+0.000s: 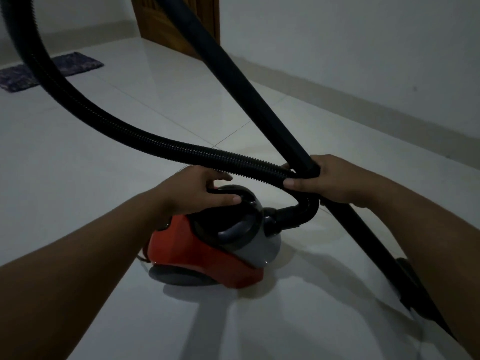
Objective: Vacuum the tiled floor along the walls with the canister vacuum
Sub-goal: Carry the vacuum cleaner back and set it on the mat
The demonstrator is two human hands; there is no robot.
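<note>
A red, grey and black canister vacuum (207, 250) stands on the white tiled floor (104, 165) in front of me. My left hand (205, 190) grips the black carry handle on its top. A ribbed black hose (130, 131) loops from the vacuum's front up past the top left corner. My right hand (327, 180) is closed around the rigid black wand (233, 74), pinching the hose against it. The wand slants from the top centre down to the lower right, where its floor nozzle (413, 281) is partly hidden behind my right forearm.
A white wall (363, 48) with a grey skirting strip runs along the right side. A brown wooden door (166, 19) stands at the far end. A dark patterned mat (52, 70) lies on the floor at the far left. The room is dim.
</note>
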